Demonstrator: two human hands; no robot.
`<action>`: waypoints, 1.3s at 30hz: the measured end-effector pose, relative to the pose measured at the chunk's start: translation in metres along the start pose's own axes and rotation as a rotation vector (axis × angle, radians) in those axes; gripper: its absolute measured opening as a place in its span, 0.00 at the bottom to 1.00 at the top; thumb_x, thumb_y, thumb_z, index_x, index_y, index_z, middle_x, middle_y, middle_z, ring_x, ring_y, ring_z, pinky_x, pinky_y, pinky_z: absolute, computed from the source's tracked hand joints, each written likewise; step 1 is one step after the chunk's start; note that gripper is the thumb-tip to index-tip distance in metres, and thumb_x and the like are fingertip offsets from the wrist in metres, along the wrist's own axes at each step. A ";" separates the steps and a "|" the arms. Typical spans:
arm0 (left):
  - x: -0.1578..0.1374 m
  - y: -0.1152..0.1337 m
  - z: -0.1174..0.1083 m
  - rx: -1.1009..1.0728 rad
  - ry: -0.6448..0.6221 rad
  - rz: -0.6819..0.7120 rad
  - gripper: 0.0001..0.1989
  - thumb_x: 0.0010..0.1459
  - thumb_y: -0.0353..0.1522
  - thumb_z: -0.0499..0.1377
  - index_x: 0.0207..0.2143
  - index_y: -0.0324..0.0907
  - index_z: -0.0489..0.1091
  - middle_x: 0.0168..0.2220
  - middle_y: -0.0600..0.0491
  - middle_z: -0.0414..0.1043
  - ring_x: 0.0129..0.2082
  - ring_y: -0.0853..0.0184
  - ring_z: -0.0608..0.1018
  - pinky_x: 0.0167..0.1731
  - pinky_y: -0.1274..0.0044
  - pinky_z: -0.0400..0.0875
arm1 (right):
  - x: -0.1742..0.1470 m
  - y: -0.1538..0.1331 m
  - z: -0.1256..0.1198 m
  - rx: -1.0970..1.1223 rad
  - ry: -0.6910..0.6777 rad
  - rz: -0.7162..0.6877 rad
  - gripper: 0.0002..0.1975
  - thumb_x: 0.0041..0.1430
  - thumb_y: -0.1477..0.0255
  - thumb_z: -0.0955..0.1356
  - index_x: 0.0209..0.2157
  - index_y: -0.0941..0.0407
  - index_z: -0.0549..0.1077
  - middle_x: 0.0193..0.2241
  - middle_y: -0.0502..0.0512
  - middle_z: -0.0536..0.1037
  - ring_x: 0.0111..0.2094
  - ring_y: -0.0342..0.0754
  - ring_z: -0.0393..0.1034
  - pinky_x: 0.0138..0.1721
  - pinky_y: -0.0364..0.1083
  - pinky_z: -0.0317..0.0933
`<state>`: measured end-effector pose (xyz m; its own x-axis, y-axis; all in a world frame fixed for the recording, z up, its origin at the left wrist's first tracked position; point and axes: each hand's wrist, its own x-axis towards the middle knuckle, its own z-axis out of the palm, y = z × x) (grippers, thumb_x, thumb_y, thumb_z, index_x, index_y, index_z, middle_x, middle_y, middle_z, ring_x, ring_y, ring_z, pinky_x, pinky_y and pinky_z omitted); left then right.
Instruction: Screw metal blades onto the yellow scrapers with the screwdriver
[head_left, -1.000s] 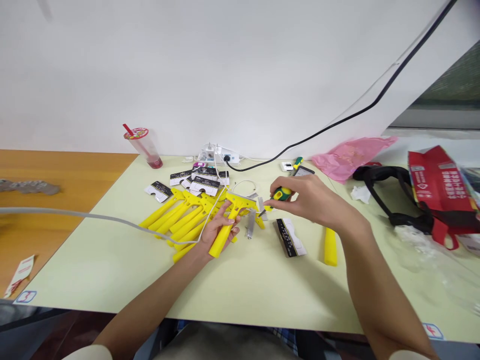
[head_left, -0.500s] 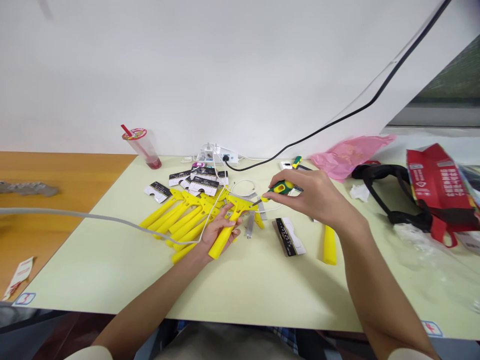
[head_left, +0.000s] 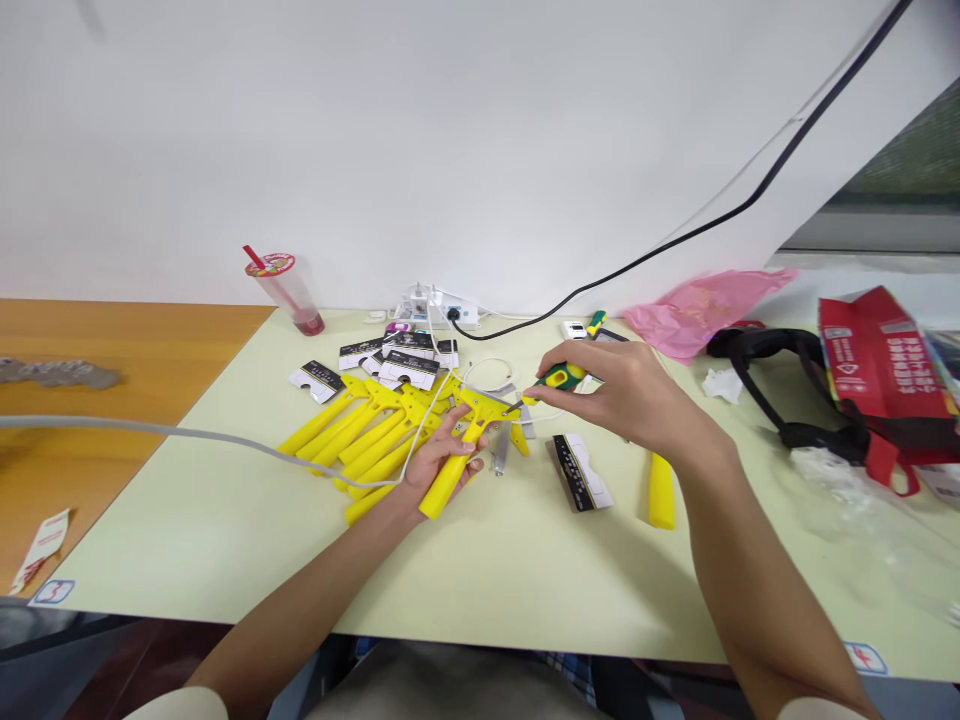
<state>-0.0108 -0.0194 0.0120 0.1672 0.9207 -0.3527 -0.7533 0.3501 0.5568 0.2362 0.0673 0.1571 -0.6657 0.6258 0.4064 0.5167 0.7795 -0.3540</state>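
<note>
One yellow scraper point(head_left: 473, 431) gripped in my L hand point(head_left: 424, 468), handle slanting away & R; 1 green-yellow screwdriver point(head_left: 561, 377) pinched in my R hand point(head_left: 626, 388), R of it, shaft aimed L at scraper head's R end, contact unclear. 5+ more scrapers point(head_left: 375, 441) piled L, 1 carton point(head_left: 572, 474) R.

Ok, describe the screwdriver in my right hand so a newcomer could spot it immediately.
Above the pale table, find your right hand. It holds the screwdriver, green and yellow, its shaft pointing at the yellow tool in your left hand. A similar green-and-yellow handle lies near the wall; only this one is gripped.
</note>
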 end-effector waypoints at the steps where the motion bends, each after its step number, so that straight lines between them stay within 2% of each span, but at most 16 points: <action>1: 0.000 0.000 0.001 0.001 0.000 -0.002 0.46 0.43 0.19 0.71 0.65 0.50 0.67 0.54 0.47 0.78 0.40 0.68 0.82 0.31 0.80 0.70 | 0.000 0.000 0.000 0.001 0.002 -0.004 0.11 0.75 0.58 0.72 0.44 0.51 0.78 0.36 0.56 0.84 0.33 0.52 0.77 0.36 0.48 0.65; 12: 0.000 0.000 -0.002 -0.022 -0.032 -0.022 0.39 0.46 0.18 0.70 0.60 0.47 0.71 0.56 0.44 0.78 0.40 0.67 0.81 0.33 0.79 0.71 | 0.000 0.000 0.001 0.008 0.007 -0.002 0.15 0.75 0.54 0.70 0.44 0.50 0.79 0.36 0.56 0.85 0.33 0.53 0.77 0.37 0.49 0.67; 18: -0.001 0.001 0.001 -0.069 0.002 -0.048 0.44 0.46 0.17 0.69 0.65 0.47 0.67 0.57 0.43 0.78 0.40 0.68 0.82 0.33 0.81 0.72 | 0.001 0.001 0.001 0.012 0.012 -0.015 0.16 0.76 0.54 0.70 0.43 0.51 0.79 0.36 0.56 0.85 0.33 0.52 0.78 0.37 0.49 0.67; 27: -0.001 0.001 0.003 -0.111 0.028 -0.052 0.40 0.46 0.16 0.69 0.61 0.47 0.68 0.56 0.43 0.77 0.39 0.69 0.82 0.32 0.81 0.72 | 0.002 -0.001 0.000 0.010 -0.004 -0.013 0.17 0.77 0.51 0.69 0.43 0.51 0.78 0.35 0.55 0.84 0.32 0.51 0.77 0.36 0.49 0.66; 35: -0.002 0.002 0.003 -0.136 0.010 -0.055 0.39 0.46 0.15 0.69 0.60 0.47 0.68 0.57 0.41 0.76 0.38 0.70 0.82 0.32 0.82 0.73 | 0.001 0.002 0.001 0.005 0.029 -0.063 0.13 0.76 0.56 0.71 0.43 0.51 0.78 0.35 0.54 0.85 0.30 0.49 0.76 0.35 0.48 0.65; 39: -0.001 0.002 0.002 -0.122 0.017 -0.050 0.39 0.47 0.16 0.68 0.60 0.47 0.69 0.55 0.45 0.77 0.38 0.71 0.82 0.32 0.82 0.73 | 0.001 0.004 0.002 0.009 0.048 -0.093 0.12 0.76 0.58 0.72 0.43 0.52 0.78 0.35 0.53 0.85 0.30 0.49 0.76 0.33 0.47 0.65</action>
<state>-0.0112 -0.0194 0.0152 0.1966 0.8992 -0.3909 -0.8164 0.3709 0.4426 0.2367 0.0711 0.1540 -0.6837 0.5517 0.4777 0.4488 0.8340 -0.3209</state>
